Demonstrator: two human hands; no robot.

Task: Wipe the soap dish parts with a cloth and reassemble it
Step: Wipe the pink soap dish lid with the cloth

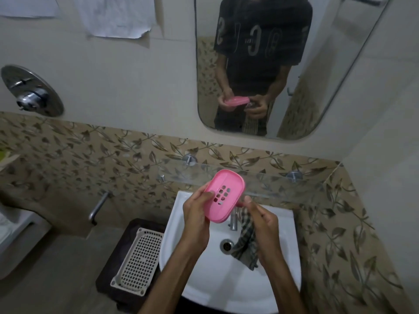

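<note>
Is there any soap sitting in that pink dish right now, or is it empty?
Empty. The pink dish, held tilted over the sink by the left hand, shows its slotted drain holes bare.

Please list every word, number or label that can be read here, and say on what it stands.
Shirt print in the mirror: large mirrored letters, perhaps "S", "G", "O"; no word readable.
Papers on the wall: faint marks, too blurred.
Pink soap dish, checked cloth, white basket: no text.
</note>
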